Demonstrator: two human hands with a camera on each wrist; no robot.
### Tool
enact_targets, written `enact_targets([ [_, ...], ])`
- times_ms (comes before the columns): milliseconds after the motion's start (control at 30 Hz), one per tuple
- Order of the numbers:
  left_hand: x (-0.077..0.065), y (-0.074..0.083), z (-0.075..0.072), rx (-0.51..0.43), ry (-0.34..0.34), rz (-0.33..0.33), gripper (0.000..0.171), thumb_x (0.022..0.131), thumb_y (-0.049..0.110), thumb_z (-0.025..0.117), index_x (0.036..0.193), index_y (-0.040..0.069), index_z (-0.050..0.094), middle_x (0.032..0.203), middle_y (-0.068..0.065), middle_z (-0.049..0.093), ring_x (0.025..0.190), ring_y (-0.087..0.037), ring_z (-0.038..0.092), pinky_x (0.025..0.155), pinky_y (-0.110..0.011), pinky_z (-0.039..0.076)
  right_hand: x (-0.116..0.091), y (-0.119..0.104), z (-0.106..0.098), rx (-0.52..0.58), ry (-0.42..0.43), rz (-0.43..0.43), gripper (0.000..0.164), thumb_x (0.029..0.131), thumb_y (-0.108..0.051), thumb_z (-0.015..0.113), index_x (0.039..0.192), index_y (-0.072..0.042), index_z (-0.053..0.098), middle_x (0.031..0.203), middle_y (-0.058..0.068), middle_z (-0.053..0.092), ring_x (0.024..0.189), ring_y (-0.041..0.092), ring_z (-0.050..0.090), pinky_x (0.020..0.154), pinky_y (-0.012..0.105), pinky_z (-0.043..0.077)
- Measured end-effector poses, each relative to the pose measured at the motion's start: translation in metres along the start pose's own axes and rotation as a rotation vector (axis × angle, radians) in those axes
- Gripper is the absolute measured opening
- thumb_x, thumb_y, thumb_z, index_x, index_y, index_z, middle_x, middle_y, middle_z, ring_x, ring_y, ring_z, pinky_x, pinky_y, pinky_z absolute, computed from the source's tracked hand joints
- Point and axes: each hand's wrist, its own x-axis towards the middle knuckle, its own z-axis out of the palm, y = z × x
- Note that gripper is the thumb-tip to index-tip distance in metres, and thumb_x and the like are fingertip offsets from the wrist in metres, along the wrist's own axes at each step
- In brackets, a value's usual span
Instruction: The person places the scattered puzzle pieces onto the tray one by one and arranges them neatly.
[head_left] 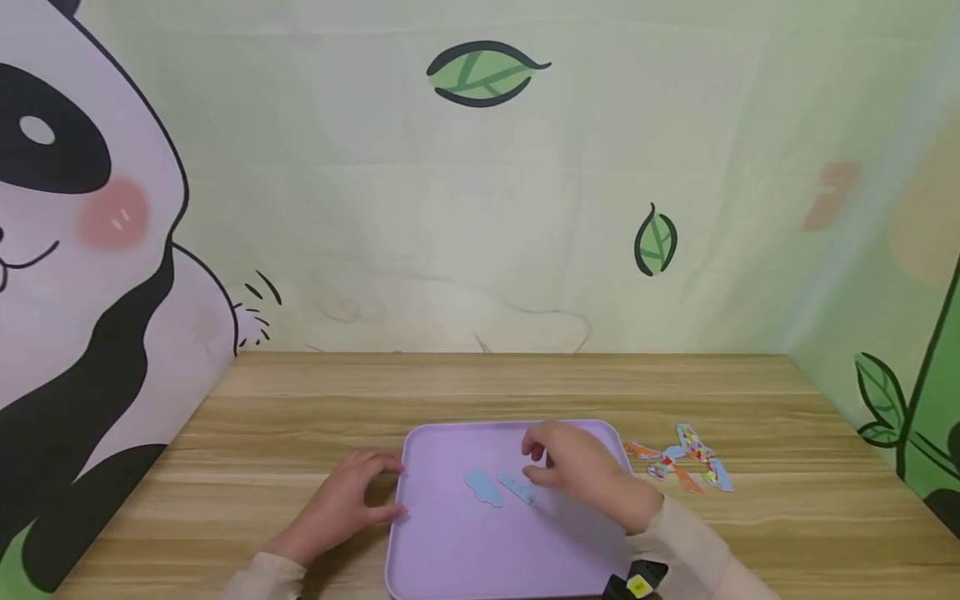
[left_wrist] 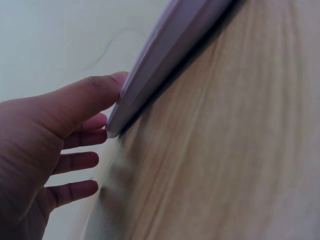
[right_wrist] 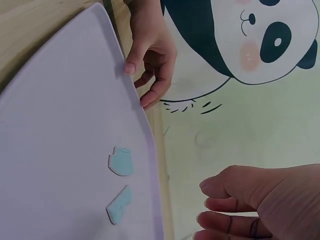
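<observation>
Two light blue flat pieces, one wider piece (head_left: 482, 487) and one narrow strip-like piece (head_left: 517, 488), lie apart on a purple tray (head_left: 465, 558). The right wrist view shows the wider piece (right_wrist: 121, 161) and the narrow piece (right_wrist: 118, 205) with thin, pale edges. My left hand (head_left: 341, 504) touches the tray's left rim with thumb and fingertips; in the left wrist view the thumb (left_wrist: 95, 95) rests against the rim and the other fingers are spread. Above the tray, beside the narrow piece, my right hand (head_left: 581, 467) hovers with loosely bent fingers and nothing between them.
Several colourful cut pieces (head_left: 697, 450) lie in a loose group on the wooden table (head_left: 322, 392), right of the tray. Behind the table stands a pale green backdrop (head_left: 360, 183) with printed leaves and a panda (head_left: 142, 225).
</observation>
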Motion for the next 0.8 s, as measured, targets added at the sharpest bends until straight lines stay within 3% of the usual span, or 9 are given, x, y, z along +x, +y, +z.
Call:
enact_targets([
  [367,0.000,0.000,0.000,-0.002,-0.010,-0.009,0.046,0.068,0.029,0.084,0.106,0.010,0.067,0.113,-0.004,0.066,0.108,-0.025,0.059,0.096,-0.044,0.049,-0.013,0.007,-0.015,-0.046,0.080,-0.033,0.013,0.079,-0.015,0.074,0.088,-0.010,0.065,0.080,-0.002,0.066,0.070,0.010,0.059,0.059,0.016,0.046],
  [800,0.000,0.000,0.000,0.001,-0.013,-0.025,0.046,0.068,0.028,0.084,0.107,0.010,0.067,0.113,-0.005,0.066,0.109,-0.026,0.059,0.096,-0.045,0.049,-0.028,0.017,-0.033,0.053,0.055,-0.016,0.011,0.083,-0.011,0.070,0.091,-0.008,0.063,0.086,0.004,0.065,0.072,0.011,0.057,0.062,0.018,0.048],
])
